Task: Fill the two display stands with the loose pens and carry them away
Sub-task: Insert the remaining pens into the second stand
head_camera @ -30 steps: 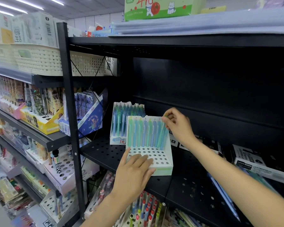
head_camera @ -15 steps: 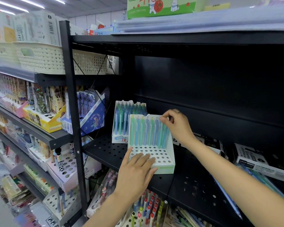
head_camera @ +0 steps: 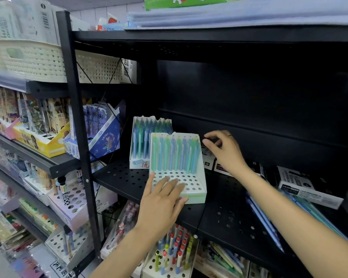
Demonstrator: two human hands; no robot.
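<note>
front stand (head_camera: 186,183): white card, round-holed base, pastel pens upright at back | left hand (head_camera: 162,199): straight fingers flat on its base | right hand (head_camera: 225,150): beside its top-right corner, loosely curled, holding nothing visible

Green and blue pens (head_camera: 174,153) in a white stand (head_camera: 197,189) on a black perforated shelf (head_camera: 225,215).

A black metal shelving unit (head_camera: 249,81) with a dark back panel fills the view above and behind the hands, its perforated shelf board (head_camera: 225,213) running beneath them. A black upright post (head_camera: 76,121) stands to their left. Farther left, more stocked shelves (head_camera: 38,161) recede, cream woven baskets (head_camera: 34,61) on top.
</note>
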